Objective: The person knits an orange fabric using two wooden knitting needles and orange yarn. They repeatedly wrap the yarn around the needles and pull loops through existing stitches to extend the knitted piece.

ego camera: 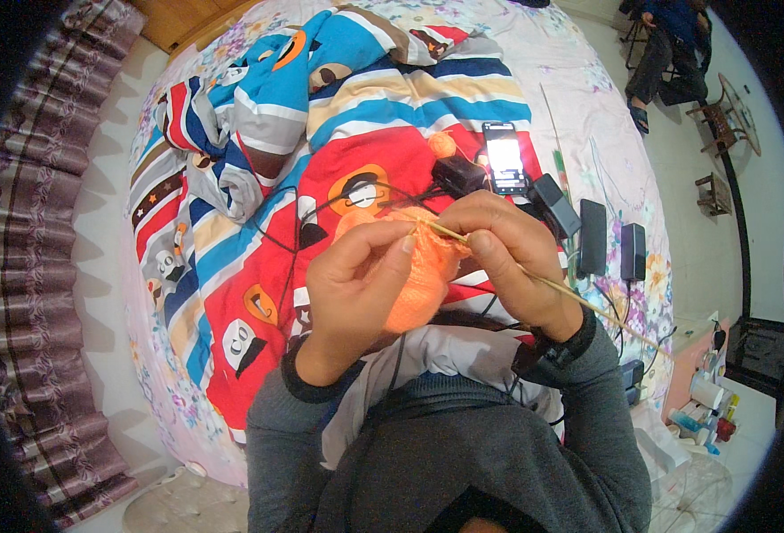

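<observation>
A piece of orange knitting (425, 280) hangs between my two hands, gathered near the tip of a long thin knitting needle (565, 290) that slants out past my right wrist. My left hand (358, 280) pinches the knitting's upper edge between thumb and forefinger. Thumb and fingers of my right hand (508, 253) close on the needle and the edge of the knitting beside it. Whether a second needle lies in the stitches cannot be made out. Beyond my hands a ball of orange yarn (442, 144) rests on the striped blanket (378, 153).
A lit smartphone (504, 156) lies beyond my right hand. Black power banks (591, 236) and cables lie to the right on the floral bedsheet (618, 133). A seated person (671, 60) is at the upper right. Bottles (698, 420) stand on a side table at the lower right.
</observation>
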A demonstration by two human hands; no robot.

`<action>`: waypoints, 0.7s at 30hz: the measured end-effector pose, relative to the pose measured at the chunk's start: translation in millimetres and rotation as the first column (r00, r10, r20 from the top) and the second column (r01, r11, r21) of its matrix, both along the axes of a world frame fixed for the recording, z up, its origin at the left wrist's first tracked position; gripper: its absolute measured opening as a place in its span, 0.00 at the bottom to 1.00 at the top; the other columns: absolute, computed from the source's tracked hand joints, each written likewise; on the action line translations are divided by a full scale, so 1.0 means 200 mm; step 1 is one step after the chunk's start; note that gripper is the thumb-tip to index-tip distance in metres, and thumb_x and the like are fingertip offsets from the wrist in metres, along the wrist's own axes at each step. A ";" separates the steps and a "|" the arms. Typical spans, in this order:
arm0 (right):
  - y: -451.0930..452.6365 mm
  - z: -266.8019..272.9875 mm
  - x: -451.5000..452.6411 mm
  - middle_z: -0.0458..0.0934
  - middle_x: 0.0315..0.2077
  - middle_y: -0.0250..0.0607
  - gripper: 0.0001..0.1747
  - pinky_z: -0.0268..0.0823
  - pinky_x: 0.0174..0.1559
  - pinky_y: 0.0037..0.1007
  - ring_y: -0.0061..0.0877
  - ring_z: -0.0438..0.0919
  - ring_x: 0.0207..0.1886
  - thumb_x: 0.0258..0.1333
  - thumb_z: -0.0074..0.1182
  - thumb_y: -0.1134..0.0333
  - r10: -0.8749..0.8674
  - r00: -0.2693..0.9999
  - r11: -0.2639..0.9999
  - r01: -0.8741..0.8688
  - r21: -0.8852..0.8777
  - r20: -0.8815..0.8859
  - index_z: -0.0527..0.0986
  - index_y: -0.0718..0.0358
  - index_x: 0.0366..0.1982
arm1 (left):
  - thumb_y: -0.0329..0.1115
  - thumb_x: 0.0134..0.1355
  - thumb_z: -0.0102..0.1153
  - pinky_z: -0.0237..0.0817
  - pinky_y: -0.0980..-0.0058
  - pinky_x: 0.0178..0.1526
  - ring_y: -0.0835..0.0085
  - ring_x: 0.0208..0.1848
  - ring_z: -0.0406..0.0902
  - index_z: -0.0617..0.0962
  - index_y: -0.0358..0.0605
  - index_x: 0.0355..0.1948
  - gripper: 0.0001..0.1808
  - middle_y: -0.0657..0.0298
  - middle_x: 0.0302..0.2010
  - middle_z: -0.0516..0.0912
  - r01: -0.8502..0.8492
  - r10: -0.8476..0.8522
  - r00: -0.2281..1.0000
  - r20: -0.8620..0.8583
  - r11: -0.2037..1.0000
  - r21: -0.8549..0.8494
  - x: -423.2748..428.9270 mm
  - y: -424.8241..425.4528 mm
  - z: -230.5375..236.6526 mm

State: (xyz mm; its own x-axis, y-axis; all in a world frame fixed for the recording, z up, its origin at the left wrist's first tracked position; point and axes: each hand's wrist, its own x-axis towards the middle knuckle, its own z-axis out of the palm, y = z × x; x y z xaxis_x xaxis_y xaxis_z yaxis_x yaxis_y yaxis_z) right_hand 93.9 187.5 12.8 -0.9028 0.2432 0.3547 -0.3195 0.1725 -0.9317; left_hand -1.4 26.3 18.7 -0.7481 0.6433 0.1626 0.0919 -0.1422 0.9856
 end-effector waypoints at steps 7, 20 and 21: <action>0.07 0.06 -0.01 0.74 0.40 0.48 0.19 0.70 0.44 0.27 0.29 0.75 0.43 0.67 0.37 0.66 0.069 0.998 0.977 -0.070 0.201 0.013 0.74 0.75 0.43 | 0.25 0.62 0.58 0.67 0.85 0.39 0.83 0.35 0.77 0.80 0.33 0.40 0.07 0.63 0.35 0.83 -0.037 -0.012 0.951 -0.309 0.987 -0.154 -0.03 0.00 0.00; 0.10 0.09 -0.02 0.75 0.38 0.44 0.18 0.67 0.42 0.25 0.26 0.75 0.40 0.68 0.38 0.67 0.140 0.985 0.987 -0.147 0.062 0.100 0.76 0.73 0.41 | 0.23 0.61 0.59 0.67 0.85 0.37 0.84 0.34 0.76 0.80 0.33 0.39 0.06 0.63 0.35 0.82 -0.025 -0.016 0.959 -0.283 0.990 -0.141 -0.03 -0.01 -0.01; 0.10 0.09 -0.02 0.75 0.38 0.44 0.18 0.67 0.42 0.25 0.26 0.75 0.40 0.68 0.38 0.67 0.140 0.986 0.987 -0.146 0.065 0.089 0.76 0.73 0.41 | 0.23 0.61 0.59 0.67 0.85 0.36 0.84 0.34 0.76 0.80 0.33 0.39 0.06 0.63 0.35 0.82 -0.025 -0.013 0.963 -0.269 0.991 -0.135 -0.03 -0.01 -0.01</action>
